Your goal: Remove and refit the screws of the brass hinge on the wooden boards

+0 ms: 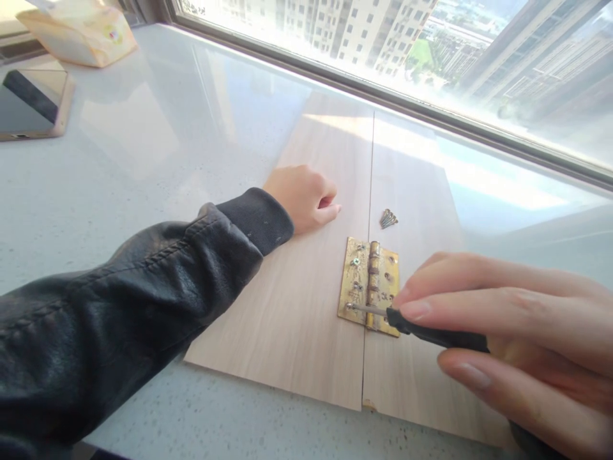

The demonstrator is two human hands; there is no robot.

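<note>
My right hand (522,319) grips a screwdriver (440,335) by its black handle, thumb below and fingers above. The thin shaft lies low across a brass hinge (373,287), its tip at the screw in the near-left hole. Other screws sit in the left leaf; holes show in the right leaf, partly hidden by my fingers. The hinge spans the seam between two pale wooden boards, the left board (282,332) and the right board (412,166). My left hand (306,198) rests on the left board as a loose fist, nothing visible in it.
Beyond the hinge, several loose screws (389,218) lie bunched on the right board. The boards rest on a glossy speckled countertop (158,166) beside a window. At the far left are a phone (36,102) and a soft tissue pack (83,35).
</note>
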